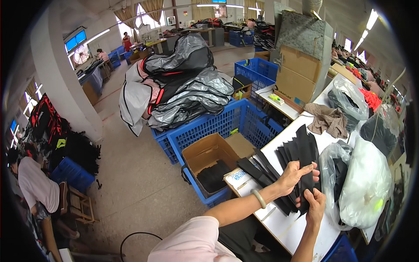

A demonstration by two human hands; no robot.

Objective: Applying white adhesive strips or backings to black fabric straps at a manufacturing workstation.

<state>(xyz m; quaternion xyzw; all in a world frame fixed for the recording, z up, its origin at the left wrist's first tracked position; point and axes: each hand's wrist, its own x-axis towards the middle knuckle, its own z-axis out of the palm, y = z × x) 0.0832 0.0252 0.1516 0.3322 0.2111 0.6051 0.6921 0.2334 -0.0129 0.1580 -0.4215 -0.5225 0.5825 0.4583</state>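
Both hands grip a black fabric strip (309,182) above the white table (286,229). My left hand (293,178), with a pale bangle on its wrist, pinches the strip higher up. Lower down, my right hand (314,205) has its fingers closed round the strip's near end. Under and behind the hands lies a fanned pile of similar black strips (290,153). More black strips (255,170) lie at the table's left edge, partly covered by my left forearm.
Left of the table, a blue plastic crate (174,146) holds a cardboard box (203,150) with black pieces inside. Silver and black covers (187,87) are heaped behind it. Clear plastic bags (364,187) and a brown checked cloth (327,120) lie on the table's right side.
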